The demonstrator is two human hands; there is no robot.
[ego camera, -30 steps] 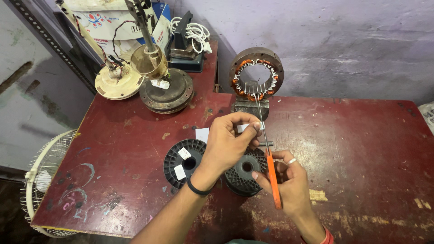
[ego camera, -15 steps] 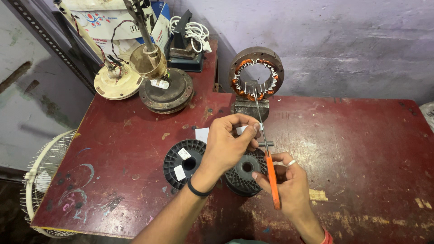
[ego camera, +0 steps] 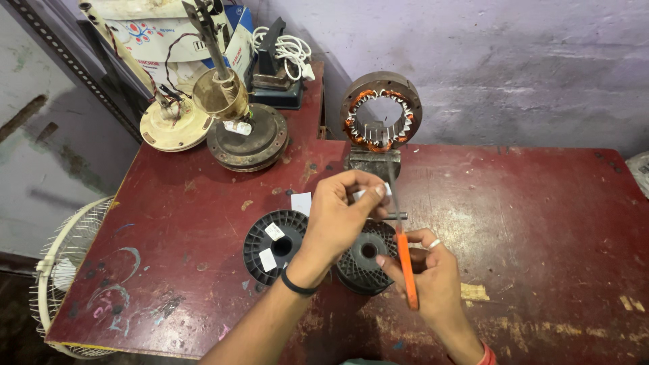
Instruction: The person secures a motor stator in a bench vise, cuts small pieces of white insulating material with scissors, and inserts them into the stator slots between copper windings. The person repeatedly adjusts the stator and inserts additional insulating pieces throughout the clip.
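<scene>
My left hand (ego camera: 341,216) pinches a small white strip of paper (ego camera: 368,192) between thumb and fingers above the table. My right hand (ego camera: 433,277) grips orange-handled scissors (ego camera: 404,260), whose blades point up and meet the strip. Under my hands lie two black wire spools (ego camera: 277,245) (ego camera: 365,255) on the dark red table (ego camera: 514,203). Behind them a round motor stator (ego camera: 380,111) with copper windings stands upright in a small vise (ego camera: 374,163).
At the back left stand fan motor parts: a dark round housing with a brass shaft (ego camera: 245,135) and a cream disc (ego camera: 174,123). A coil of white cable (ego camera: 287,49) lies behind. A white fan guard (ego camera: 67,263) leans off the table's left edge. A small white paper piece (ego camera: 301,203) lies on the table.
The scissors and both hands have barely shifted; the blades stay at the paper strip.
</scene>
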